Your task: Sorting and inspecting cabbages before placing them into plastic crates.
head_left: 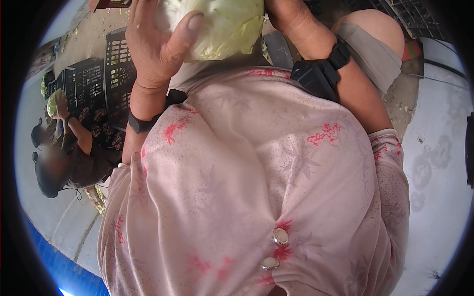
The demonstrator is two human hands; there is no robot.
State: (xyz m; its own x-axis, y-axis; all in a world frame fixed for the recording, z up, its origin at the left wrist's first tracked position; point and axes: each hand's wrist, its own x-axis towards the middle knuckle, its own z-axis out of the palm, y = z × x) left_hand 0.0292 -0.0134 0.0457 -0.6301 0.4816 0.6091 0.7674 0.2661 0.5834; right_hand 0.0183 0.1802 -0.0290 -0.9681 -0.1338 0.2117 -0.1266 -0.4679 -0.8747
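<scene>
Now, the left thumb and fingers spread, gripping the cabbage point(229, 29) beside the left hand point(150, 49); the right hand's point(282, 14) fingers run out of view, hold unclear. Looks like a handling step, calling for steady support, black crate point(116, 91) left.

Pale pink floral blouse point(237, 172), black wrist straps point(141, 123)

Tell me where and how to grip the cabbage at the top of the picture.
Best cup the rounded flanks of the cabbage, left hand from the left, right hand from the right: it looks broad and ball-like. Avoid pinching the loose-looking leaf edge at its lower right; it could tear.
</scene>
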